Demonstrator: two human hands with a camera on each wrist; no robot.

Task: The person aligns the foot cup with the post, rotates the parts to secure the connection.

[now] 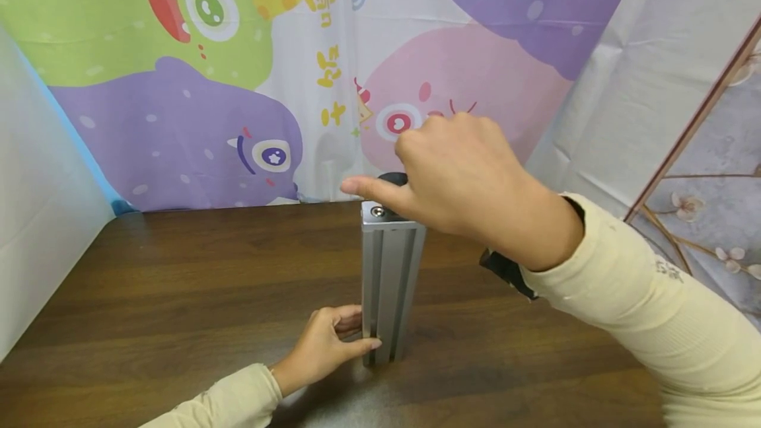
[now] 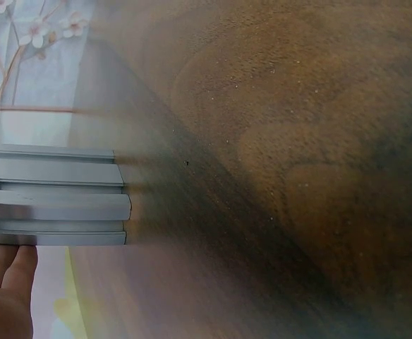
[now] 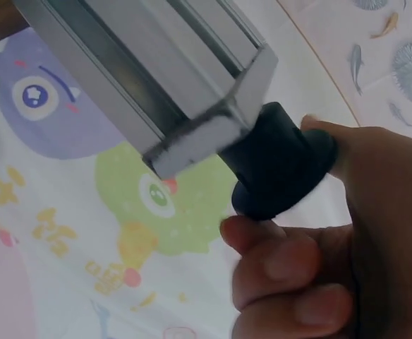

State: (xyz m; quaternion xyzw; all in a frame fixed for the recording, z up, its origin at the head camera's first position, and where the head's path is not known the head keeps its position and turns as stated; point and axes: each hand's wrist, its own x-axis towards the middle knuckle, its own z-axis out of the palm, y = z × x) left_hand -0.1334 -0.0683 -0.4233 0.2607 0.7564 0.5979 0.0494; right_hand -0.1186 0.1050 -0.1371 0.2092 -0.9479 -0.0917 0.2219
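A silver aluminium profile [image 1: 392, 276] with long grooves stands upright on the table. Low on it, my left hand [image 1: 324, 345] grips its side, thumb on the front face and fingers at the left edge. The left wrist view shows the profile's lower end [image 2: 58, 198] beside the thumb and fingers. On the top end cap, which has a screw [image 1: 377, 211], sits a flanged black knob [image 3: 280, 166]. My right hand [image 1: 466, 177] holds this knob by its wide rim, curled fingers on one side and thumb on the other. From the head, that hand covers most of it.
The brown wood-grain table [image 1: 208, 283] extends around the profile. Behind it hangs a cartoon-print curtain [image 1: 327, 150], with a white side panel [image 1: 41, 216] at left and a floral panel [image 1: 713, 183] at right. A black strap [image 1: 508, 273] shows under the right wrist.
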